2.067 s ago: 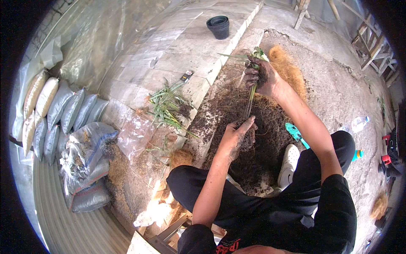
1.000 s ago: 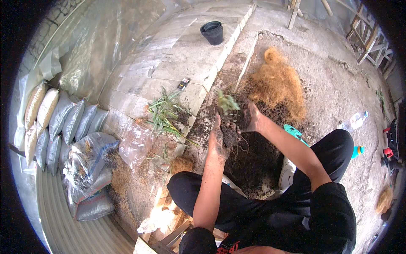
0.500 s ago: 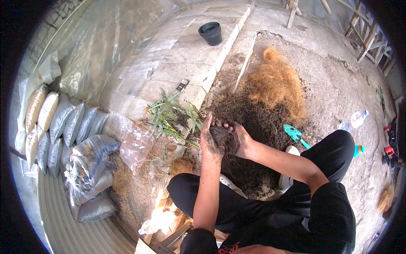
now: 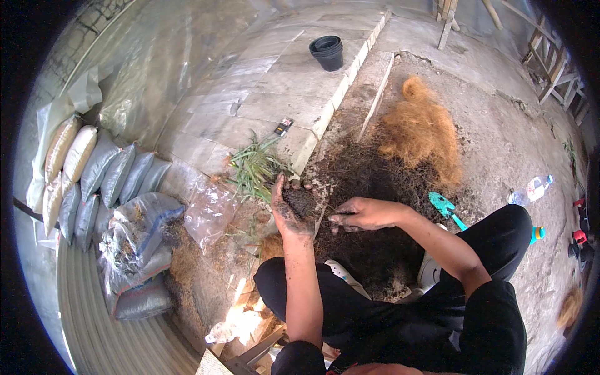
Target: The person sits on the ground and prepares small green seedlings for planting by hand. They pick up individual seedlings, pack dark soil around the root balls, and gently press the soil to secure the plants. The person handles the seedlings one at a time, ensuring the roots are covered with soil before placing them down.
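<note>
Cupping a clump of dark soil, the left hand is held palm-up with its fingers curled around the load, just above the near edge of the soil heap spread on the bare concrete ground. The right hand hovers just beside it, fingers loosely together and pointing toward the clump, holding nothing that can be made out.

A raised slab of pale paving borders the heap on the left; a stack of black plastic pots stands near its far edge, a small dark flat object lies near its kerb, and a bundle of green grassy plants lies at its near corner. A mound of orange-brown coconut fibre sits at the heap's far side, a teal trowel at its right edge, and a clear plastic bottle farther right. Along the left wall, grey and tan filled sacks lean in a row, with clear plastic bags beside them.
</note>
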The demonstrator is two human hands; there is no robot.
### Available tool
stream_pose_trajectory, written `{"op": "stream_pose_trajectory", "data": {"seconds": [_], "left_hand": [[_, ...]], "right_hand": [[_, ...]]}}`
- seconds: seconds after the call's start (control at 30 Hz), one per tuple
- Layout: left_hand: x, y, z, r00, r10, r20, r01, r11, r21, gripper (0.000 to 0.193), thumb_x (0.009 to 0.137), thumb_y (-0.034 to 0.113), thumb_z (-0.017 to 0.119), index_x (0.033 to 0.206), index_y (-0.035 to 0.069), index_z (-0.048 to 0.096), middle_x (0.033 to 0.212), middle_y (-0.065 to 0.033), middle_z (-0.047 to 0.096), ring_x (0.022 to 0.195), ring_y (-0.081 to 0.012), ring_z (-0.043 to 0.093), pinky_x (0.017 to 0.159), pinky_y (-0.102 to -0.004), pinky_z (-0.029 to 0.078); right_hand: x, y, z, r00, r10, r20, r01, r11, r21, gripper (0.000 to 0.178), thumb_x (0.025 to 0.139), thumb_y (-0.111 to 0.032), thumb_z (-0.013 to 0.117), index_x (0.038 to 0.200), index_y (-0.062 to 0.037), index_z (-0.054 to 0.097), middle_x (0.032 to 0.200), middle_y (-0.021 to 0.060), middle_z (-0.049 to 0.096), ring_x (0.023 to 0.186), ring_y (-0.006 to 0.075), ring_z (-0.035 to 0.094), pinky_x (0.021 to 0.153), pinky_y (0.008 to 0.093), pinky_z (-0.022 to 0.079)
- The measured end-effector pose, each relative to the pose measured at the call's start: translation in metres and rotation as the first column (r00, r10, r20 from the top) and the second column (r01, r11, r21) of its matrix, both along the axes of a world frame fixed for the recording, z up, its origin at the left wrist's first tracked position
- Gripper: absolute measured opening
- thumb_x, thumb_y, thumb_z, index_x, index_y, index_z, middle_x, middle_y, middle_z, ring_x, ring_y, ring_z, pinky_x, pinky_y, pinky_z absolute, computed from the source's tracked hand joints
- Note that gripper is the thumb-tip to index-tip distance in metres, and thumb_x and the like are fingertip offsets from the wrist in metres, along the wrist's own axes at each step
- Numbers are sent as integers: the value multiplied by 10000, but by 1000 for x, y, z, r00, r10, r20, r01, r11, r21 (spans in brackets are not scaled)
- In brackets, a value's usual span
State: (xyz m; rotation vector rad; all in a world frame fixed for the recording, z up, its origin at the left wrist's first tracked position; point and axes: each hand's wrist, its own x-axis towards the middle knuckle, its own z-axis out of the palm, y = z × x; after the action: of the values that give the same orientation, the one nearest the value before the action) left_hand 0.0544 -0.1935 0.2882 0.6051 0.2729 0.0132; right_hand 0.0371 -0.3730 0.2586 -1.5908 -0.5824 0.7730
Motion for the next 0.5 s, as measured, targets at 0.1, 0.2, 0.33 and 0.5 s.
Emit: {"op": "stream_pose_trajectory", "data": {"seconds": [0.1,0.2,0.33,0.5], "left_hand": [[3,12,-4,998,28,59,-29,999,18,177,924,285,530,890,114,558,752,-18,556,720,-242,565,651,-393,463],[4,18,-6,996,68,62,-72,996,54,182,930,293,517,918,118,565,767,-19,557,730,-240,566,645,-385,463],[5,22,-3,992,106,72,-108,994,28,134,916,270,548,917,138,576,761,-13,579,677,-230,571,611,-359,477],[4,23,-4,982,111,155,-108,994,-29,156,919,274,547,945,123,579,782,-15,585,701,-222,574,611,-344,475]], "right_hand": [[17,-16,-14,994,80,-80,-78,997,21,392,972,-390,515,980,-30,671,660,-58,473,601,57,396,531,239,338],[26,-25,-22,986,-39,-163,57,992,111,366,958,-369,547,951,-28,679,697,-40,542,590,48,413,522,228,336],[34,-36,-17,956,-186,-226,205,977,64,340,948,-322,569,972,-2,682,793,0,625,588,46,463,494,214,341],[30,-27,-25,935,-332,123,337,941,-24,316,930,-259,556,971,31,674,779,30,630,648,92,542,590,266,451]]}}
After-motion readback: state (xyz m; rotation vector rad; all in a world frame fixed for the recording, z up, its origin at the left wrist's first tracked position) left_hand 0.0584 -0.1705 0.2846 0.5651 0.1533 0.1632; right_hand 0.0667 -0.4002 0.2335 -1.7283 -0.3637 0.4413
